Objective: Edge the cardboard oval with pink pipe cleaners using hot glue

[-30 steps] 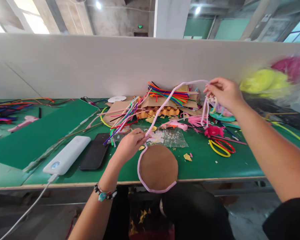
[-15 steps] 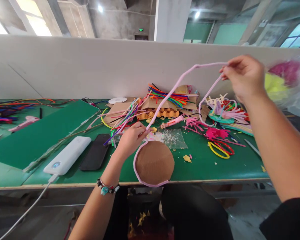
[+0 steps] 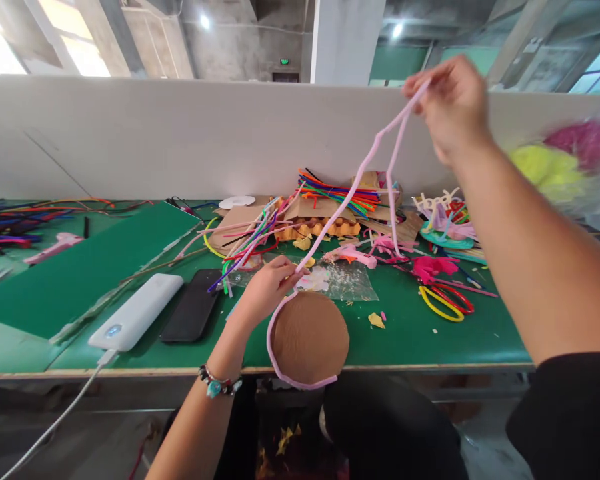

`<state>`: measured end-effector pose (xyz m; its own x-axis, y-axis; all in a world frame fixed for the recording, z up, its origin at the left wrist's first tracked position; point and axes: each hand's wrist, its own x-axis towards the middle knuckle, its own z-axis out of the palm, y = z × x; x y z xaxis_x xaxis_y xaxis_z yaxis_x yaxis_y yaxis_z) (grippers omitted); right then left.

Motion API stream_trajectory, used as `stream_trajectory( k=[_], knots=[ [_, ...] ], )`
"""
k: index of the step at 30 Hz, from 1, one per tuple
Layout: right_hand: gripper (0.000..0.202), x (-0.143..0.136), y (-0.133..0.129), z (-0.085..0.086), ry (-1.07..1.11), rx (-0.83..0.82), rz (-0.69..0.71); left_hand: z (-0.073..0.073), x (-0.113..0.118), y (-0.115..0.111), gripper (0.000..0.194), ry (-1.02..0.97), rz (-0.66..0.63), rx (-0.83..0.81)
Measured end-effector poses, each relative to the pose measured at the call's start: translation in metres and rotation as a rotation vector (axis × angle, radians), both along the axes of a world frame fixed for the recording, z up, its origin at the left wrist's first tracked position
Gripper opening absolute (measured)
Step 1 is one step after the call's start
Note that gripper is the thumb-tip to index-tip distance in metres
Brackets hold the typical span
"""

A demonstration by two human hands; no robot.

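Note:
A round brown cardboard disc [image 3: 310, 339] hangs over the table's front edge, with a pale pink pipe cleaner [image 3: 347, 200] running along its left and lower rim. My left hand [image 3: 270, 287] pinches the pipe cleaner at the disc's top left. From there the strand rises to the upper right, where my right hand [image 3: 450, 100] holds it between closed fingers, slightly blurred. Past my right hand, the rest of the strand drops back down toward the table.
A white power bank [image 3: 136, 312] with a cable and a black phone [image 3: 191, 307] lie left of the disc. Coloured pipe cleaners [image 3: 337, 193], an orange egg tray [image 3: 325, 230], a pink glue gun [image 3: 351, 255] and yellow scissor handles [image 3: 437, 305] are behind and to the right.
My right hand has moved up and to the left with the strand, whose hanging part is now narrower. The disc's lower edge sits slightly lower. My left hand keeps its pinch.

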<state>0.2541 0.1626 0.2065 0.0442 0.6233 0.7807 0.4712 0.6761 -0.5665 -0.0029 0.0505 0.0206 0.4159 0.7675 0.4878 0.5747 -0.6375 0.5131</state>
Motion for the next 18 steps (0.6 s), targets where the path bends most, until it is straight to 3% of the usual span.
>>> stream_trajectory(
  k=[4,8,11,13,15,18],
  knots=[
    [0.008,-0.007,-0.014,0.031,-0.149,0.205,-0.002,0.002,0.001,-0.002,0.026,-0.027,-0.017,0.001],
    [0.017,-0.012,-0.034,0.033,-0.301,0.186,-0.031,0.005,-0.001,-0.004,0.026,-0.097,-0.023,0.036],
    [0.018,-0.008,-0.044,0.014,-0.496,0.118,-0.158,0.005,-0.007,-0.003,0.025,-0.127,0.023,0.062],
    [0.018,0.003,-0.044,-0.003,-0.616,0.008,-0.414,0.005,-0.012,-0.002,0.026,-0.133,0.07,0.072],
    [0.018,0.02,-0.039,-0.022,-0.43,-0.115,-0.56,0.004,-0.019,0.0,0.027,-0.145,0.111,0.083],
    [0.023,0.053,-0.026,-0.047,-0.229,-0.173,-0.65,0.005,-0.028,0.001,0.027,-0.138,0.178,0.096]
  ],
)
